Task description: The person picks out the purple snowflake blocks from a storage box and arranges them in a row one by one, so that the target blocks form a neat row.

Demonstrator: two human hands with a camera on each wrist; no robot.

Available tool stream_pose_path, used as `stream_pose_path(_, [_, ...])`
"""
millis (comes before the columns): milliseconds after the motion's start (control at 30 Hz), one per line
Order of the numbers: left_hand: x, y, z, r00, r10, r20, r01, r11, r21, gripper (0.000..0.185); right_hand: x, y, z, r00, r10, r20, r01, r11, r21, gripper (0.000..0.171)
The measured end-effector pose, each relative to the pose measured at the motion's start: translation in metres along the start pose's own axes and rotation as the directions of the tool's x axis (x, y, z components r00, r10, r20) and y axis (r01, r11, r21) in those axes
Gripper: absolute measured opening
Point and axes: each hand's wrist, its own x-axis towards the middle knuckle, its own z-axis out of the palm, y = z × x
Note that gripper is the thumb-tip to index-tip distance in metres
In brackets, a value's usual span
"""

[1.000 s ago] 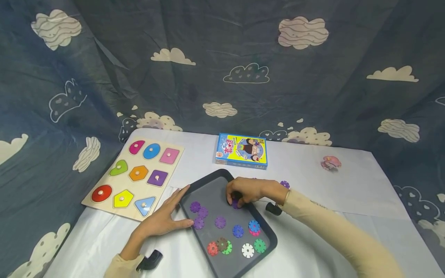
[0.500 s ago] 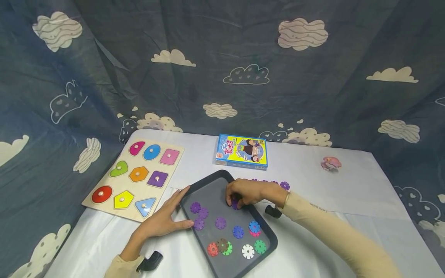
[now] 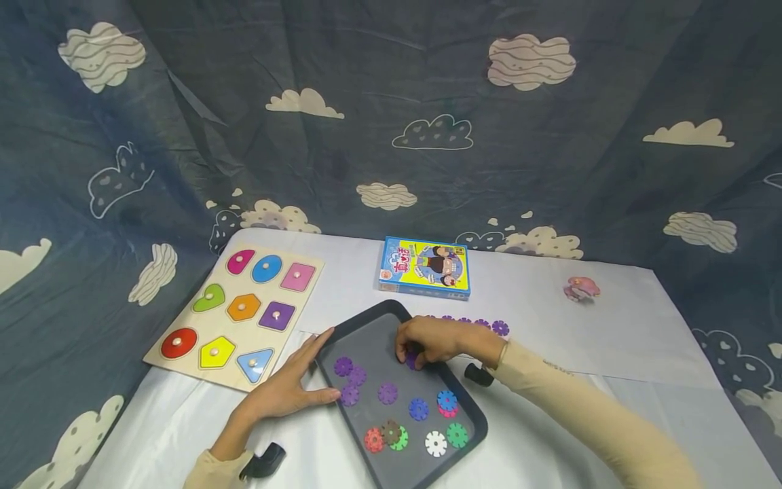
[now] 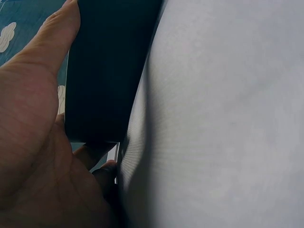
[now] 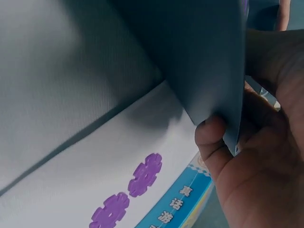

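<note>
At nine o'clock on the white-covered table (image 3: 550, 326) we see a wooden shape puzzle board (image 3: 235, 314), each of its recesses filled with a coloured knobbed piece. Just right of it our left hand (image 3: 284, 387) lies flat with fingers spread, index finger and thumb touching the left rim of the dark grey plastic tray (image 3: 366, 326); the left wrist view shows the palm (image 4: 33, 156) against that dark edge. Inside the tray we count a loose cluster of purple snowflake discs (image 3: 351, 380) toward its nine o'clock side, and blue, pink, red, brown, green and white discs (image 3: 427, 424) toward its five o'clock corner. Our right hand (image 3: 430, 339) curls over the tray's far right rim, fingertips pinching one purple snowflake disc (image 3: 412, 358) inside the tray. Outside the tray, at two o'clock, a row of purple discs (image 3: 482, 324) lies on the cloth. A blue and yellow card box (image 3: 424, 266) sits at twelve o'clock, and a small pink toy (image 3: 582, 286) farther right.
</note>
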Motion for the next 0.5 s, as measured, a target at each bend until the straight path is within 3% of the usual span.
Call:
stream_pose_path(300, [-0.0007,0.0009,0.0001,1.0,-0.007,0.002,0.007,1.0,0.008,0.104,0.0017,-0.0021,0.0012,0.999,-0.027,-0.033,0.028,0.999,0.037,0.015])
stream_pose_path(500, [-0.0005,-0.0002,0.0009,1.0,-0.016,0.004,0.016,1.0,0.01,0.104,0.0001,0.0003,0.0025,0.997,-0.031,-0.075,0.04,0.992,0.119,0.009])
